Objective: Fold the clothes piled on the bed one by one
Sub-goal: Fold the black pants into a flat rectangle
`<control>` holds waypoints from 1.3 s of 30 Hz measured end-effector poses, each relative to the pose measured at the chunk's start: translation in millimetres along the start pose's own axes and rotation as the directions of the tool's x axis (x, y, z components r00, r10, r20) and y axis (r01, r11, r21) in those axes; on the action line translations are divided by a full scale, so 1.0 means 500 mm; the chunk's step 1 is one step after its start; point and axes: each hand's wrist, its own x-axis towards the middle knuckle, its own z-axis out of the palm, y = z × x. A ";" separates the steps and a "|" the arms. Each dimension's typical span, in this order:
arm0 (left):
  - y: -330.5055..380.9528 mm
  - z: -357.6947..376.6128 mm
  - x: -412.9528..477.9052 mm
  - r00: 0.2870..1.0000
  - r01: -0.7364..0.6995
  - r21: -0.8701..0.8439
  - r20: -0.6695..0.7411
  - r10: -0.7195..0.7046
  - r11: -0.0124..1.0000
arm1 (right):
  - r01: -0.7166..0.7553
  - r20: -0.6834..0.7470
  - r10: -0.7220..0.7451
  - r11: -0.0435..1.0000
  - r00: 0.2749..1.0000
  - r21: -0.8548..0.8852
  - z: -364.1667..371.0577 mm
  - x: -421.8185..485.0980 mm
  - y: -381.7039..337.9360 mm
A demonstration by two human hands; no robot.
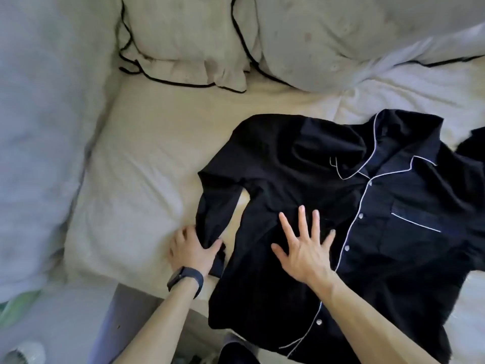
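A black pyjama shirt (380, 232) with white piping, white buttons and a chest pocket lies spread front-up on the white bed sheet (147, 166). Its left sleeve (217, 206) hangs down beside the body. My left hand (190, 249), with a dark watch on the wrist, grips the cuff end of that sleeve. My right hand (304, 245) lies flat on the shirt's front, fingers spread, just left of the button line. The shirt's right sleeve runs out of view at the right edge.
Two white pillows with black trim (183, 40) (328, 40) lie at the head of the bed. A bunched pale duvet (39, 140) fills the left side. More dark cloth (472, 145) shows at the right edge. The bed's near edge (91, 287) runs below my left arm.
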 end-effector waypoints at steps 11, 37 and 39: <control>-0.018 -0.373 0.194 0.667 -0.551 -0.028 -0.616 0.420 0.834 | -0.225 0.302 0.244 0.970 0.922 -0.096 -0.109 0.064 -0.099; -0.086 -0.375 0.500 0.949 0.088 -0.983 0.032 -0.314 0.163 | 0.229 -0.127 -0.223 0.973 0.966 0.029 -0.222 0.330 -0.407; -0.065 -0.419 0.530 0.938 -0.145 -0.959 -0.211 -0.276 0.243 | 0.218 -0.348 -0.178 0.973 0.920 0.081 -0.211 0.322 -0.396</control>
